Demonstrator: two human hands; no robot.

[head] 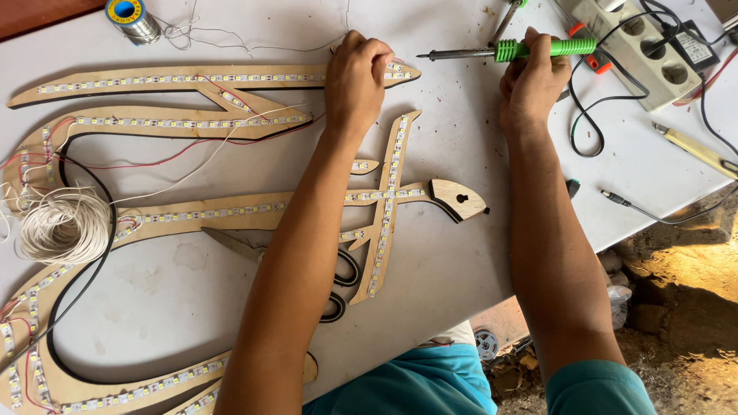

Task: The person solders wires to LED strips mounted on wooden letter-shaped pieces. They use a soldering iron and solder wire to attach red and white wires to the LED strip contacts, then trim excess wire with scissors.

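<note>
Here your right hand (532, 81) keeps a closed grip on the green-handled soldering iron (507, 51), tip pointing left above the white counter (461, 146). Your left hand (355, 73), fingers curled together, presses on the wooden cut-out (231, 115) lined with LED strip (177, 78). A solder spool (133, 17), wire coil (63, 227) and power strip (642, 46) lie around; bare earth (684, 307) borders the counter.

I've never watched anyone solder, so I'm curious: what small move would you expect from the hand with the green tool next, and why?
Probably the right hand swings the soldering iron tip left and down toward the left hand. The tip hangs in the air, apart from the work, while that hand pinches something at the end of the LED strip on the wooden cutout.
</note>
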